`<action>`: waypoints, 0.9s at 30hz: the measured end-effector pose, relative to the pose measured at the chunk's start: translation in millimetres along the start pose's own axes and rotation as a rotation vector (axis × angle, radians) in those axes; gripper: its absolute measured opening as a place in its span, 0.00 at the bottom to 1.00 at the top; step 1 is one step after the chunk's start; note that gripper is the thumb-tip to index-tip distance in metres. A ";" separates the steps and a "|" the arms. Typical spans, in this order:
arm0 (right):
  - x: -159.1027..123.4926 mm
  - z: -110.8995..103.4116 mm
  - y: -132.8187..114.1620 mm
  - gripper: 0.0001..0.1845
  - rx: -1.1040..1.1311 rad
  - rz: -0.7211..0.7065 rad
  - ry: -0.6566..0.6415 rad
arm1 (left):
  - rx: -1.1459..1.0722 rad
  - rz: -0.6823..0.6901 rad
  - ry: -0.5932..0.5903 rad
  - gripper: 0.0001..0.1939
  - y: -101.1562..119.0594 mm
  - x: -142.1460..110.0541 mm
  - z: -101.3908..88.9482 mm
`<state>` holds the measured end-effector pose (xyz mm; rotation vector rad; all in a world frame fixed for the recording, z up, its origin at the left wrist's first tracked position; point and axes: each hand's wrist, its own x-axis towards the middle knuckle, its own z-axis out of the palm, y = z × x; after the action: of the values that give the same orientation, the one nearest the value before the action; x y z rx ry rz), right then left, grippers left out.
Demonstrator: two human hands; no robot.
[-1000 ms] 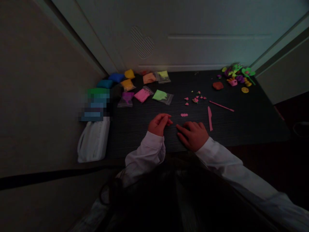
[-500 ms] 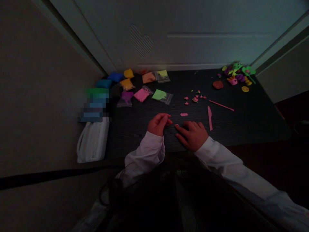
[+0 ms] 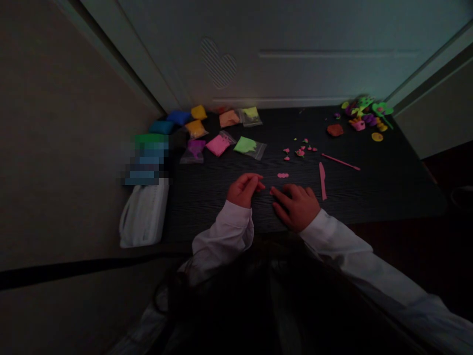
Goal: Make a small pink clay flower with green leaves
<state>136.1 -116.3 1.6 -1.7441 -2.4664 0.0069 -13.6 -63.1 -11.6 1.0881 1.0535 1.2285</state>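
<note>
One left hand curls, grip too dark to tell; right hand spreads near pink strip.

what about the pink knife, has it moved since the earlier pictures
No, the pink knife lies at the same spot on the dark table, beside the pink stick as before.

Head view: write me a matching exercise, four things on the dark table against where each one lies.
1. pink knife
2. scalloped pink strip
3. brick-red lump
4. light green packet

A. just left of the colourful pile
B. directly beside the pink packet
C. to the right of the right hand
D. just beyond that hand's fingertips

Pairs: 1-C, 2-D, 3-A, 4-B
</note>
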 end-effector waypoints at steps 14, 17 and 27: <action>-0.2 -0.8 -1.0 0.22 0.015 0.000 0.011 | 0.007 -0.005 0.000 0.09 -0.3 0.3 -0.2; -0.9 -0.7 -0.5 0.21 0.017 -0.012 0.003 | 0.008 0.002 -0.003 0.09 -0.4 0.3 -0.3; -1.8 0.7 1.8 0.20 0.019 -0.041 0.018 | 0.020 0.008 -0.005 0.09 -1.1 0.8 -0.4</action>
<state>138.4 -117.3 0.6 -1.6783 -2.4810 0.0103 -13.7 -62.3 -12.8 1.1115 1.0598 1.2236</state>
